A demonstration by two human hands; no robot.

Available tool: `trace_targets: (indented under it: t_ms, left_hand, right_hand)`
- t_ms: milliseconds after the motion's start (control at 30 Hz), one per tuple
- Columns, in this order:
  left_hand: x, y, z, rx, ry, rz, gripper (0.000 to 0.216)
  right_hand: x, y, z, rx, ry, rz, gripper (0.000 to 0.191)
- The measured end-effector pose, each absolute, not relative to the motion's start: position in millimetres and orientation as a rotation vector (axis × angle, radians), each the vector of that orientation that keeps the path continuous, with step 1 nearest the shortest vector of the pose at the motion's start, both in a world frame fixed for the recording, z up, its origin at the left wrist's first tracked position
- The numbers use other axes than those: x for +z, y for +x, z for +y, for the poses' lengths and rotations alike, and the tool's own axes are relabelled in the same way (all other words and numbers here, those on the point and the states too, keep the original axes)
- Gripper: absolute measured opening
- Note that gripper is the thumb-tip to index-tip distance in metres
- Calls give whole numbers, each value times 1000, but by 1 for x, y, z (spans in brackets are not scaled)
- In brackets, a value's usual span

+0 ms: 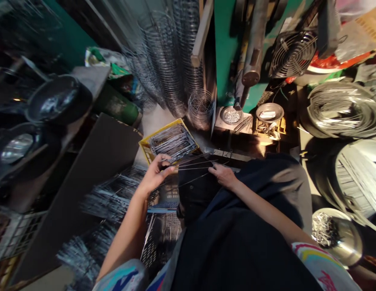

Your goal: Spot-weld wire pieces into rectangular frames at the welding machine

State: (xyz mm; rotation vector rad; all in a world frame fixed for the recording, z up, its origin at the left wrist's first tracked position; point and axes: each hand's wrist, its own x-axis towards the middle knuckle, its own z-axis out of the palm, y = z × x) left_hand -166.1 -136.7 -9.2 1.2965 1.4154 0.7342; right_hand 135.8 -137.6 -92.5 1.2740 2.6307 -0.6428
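Several thin metal wires [195, 166] stretch across my lap between my two hands. My left hand [156, 173] pinches their left ends between thumb and fingers, beside a yellow crate [144, 142]. Closed around the right part of the wires is my right hand [223, 175], its fingertips hidden from above. Whether the wires are loose or joined into a frame cannot be made out. Bent wire pieces [172, 139] lie stacked inside the yellow crate, just beyond my left hand.
Wire coils [163, 60] stand ahead. A dish of small metal parts [232, 116] sits on a bench beside a small bowl [269, 112]. At right are a large wire coil [342, 109] and a metal bowl [347, 238]. Wire bundles [112, 198] and pans [54, 99] are at left.
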Motion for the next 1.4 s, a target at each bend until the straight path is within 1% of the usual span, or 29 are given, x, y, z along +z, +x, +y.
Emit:
trace_targets:
  t_ms: [100, 200, 333, 433, 667, 833, 900, 1067, 1133, 1267, 1400]
  left_hand:
    - [-15, -162, -135, 728, 1346, 1413, 42]
    - [-17, -164, -130, 812, 1342, 1464, 42]
    - [-17, -171, -124, 906, 1343, 1515, 42]
    - [-16, -166, -128, 817, 1374, 1455, 42]
    - [-18, -135, -146, 555, 1592, 1356, 38]
    - [-39, -135, -146, 362, 1609, 1289, 51]
    - [-48, -137, -143, 340, 1590, 1307, 52]
    - [-52, -141, -141, 348, 1618, 1273, 44]
    - [-51, -141, -140, 318, 1675, 1271, 43]
    - [-52, -139, -136, 285, 1770, 1389, 47]
    - [-51, -137, -135, 221, 1792, 1273, 46]
  right_hand:
    - [-87, 128, -144, -672, 1158, 2681, 42]
    - [-83, 119, -154, -666, 1066, 2812, 39]
    - [-91, 115, -156, -654, 1103, 2748, 42]
    - [-98, 114, -154, -646, 1118, 2726, 41]
    - [-93, 118, -153, -686, 1098, 2827, 36]
    - [-105, 125, -153, -792, 1201, 2739, 39]
    - [-109, 126, -153, -833, 1236, 2663, 41]
    - [-108, 125, -156, -893, 1219, 2655, 44]
    - [-106, 126, -157, -883, 1222, 2700, 41]
    - [-105, 128, -158, -855, 1220, 2667, 29]
    - [-108, 134, -163, -876, 1216, 2638, 25]
